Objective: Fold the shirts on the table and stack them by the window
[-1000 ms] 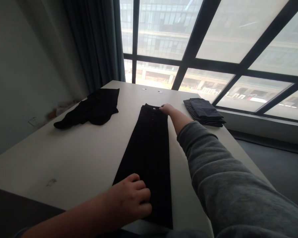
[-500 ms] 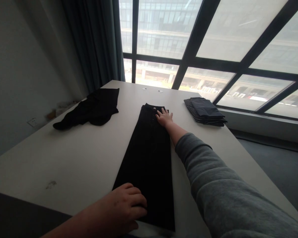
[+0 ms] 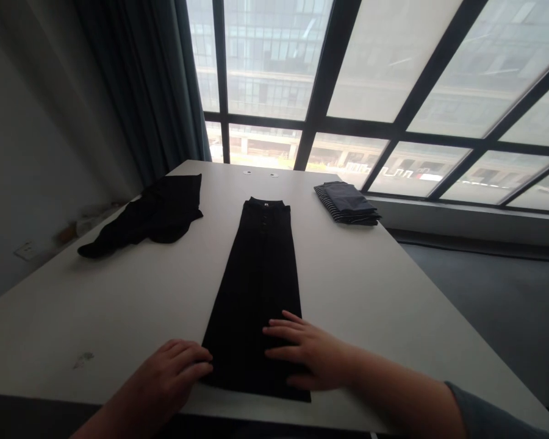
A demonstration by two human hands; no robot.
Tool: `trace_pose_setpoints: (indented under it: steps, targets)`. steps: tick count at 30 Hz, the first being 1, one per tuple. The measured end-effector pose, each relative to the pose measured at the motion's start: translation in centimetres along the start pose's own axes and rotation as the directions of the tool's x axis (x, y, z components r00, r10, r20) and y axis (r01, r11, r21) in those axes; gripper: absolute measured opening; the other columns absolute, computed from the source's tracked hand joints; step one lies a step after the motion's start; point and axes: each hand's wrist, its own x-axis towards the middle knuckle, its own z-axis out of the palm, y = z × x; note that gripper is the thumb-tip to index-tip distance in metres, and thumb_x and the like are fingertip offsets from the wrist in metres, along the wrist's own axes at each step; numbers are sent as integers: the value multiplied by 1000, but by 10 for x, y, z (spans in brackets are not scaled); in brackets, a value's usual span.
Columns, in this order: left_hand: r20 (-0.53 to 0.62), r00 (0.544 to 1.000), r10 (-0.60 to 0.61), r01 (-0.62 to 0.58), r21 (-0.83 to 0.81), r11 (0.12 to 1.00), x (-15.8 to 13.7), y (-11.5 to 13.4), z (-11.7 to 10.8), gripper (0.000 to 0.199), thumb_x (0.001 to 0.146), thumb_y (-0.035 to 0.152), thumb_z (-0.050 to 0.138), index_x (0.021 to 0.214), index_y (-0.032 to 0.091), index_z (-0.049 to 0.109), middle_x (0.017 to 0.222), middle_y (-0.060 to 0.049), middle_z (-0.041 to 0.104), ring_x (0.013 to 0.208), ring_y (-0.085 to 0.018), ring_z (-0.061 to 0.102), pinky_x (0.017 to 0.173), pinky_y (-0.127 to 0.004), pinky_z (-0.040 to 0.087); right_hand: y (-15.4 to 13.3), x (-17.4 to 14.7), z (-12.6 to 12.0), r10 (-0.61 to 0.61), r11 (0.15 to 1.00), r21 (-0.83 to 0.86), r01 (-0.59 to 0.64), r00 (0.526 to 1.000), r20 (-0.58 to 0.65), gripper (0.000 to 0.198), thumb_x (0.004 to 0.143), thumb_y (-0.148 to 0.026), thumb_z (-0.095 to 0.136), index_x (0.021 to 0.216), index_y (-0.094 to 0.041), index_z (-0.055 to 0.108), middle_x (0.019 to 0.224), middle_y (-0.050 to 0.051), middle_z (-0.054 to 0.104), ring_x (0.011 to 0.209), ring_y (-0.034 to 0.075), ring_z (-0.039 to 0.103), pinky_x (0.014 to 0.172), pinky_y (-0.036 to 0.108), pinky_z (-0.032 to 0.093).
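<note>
A long black skirt [image 3: 256,286] lies flat on the white table, its buttoned waistband at the far end and its wider hem towards me. My left hand [image 3: 169,372] is at the near left corner of the hem, fingers together and closed on the edge. Over the lower right part of the skirt, my right hand [image 3: 311,353] is open with its fingers spread; whether the palm presses on the cloth I cannot tell.
A crumpled black garment [image 3: 150,210] lies at the table's left edge. Towards the far right sits a stack of folded clothes [image 3: 348,204], grey over striped. The white table [image 3: 370,317] stands before large windows, with a dark curtain [image 3: 150,91] at the left.
My right hand has come back from the waistband to the lower part of the skirt. My left hand has shifted left to the hem's corner. The view has turned slightly right.
</note>
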Motion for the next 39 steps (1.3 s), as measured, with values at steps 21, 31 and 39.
trace_pose_setpoints:
  steps: [21,31,39]
  targets:
    - [40,965,-258,258,-4,966,24,-7,15,39,79,3,48,107,20,70,113,-8,74,107,-24,69,96,-41,58,-36,-31,55,445,882,91,-461,758,-477,46,83,0,54,113,-28,76,120,6,75,116,25,69,126,70,20]
    - [62,998,26,-17,-142,990,18,22,17,40,83,4,53,113,22,73,98,-4,80,87,-19,76,87,-32,59,-61,-72,27,340,937,226,-266,840,-423,25,104,-25,49,110,-25,73,106,5,76,104,20,73,125,50,39]
    - [78,976,-201,216,-312,925,62,27,-19,23,101,31,56,112,20,74,91,-2,79,76,-16,73,72,-24,55,-42,-81,-37,562,797,471,-377,749,-351,33,103,-47,55,100,-21,74,89,4,72,82,20,67,78,32,57]
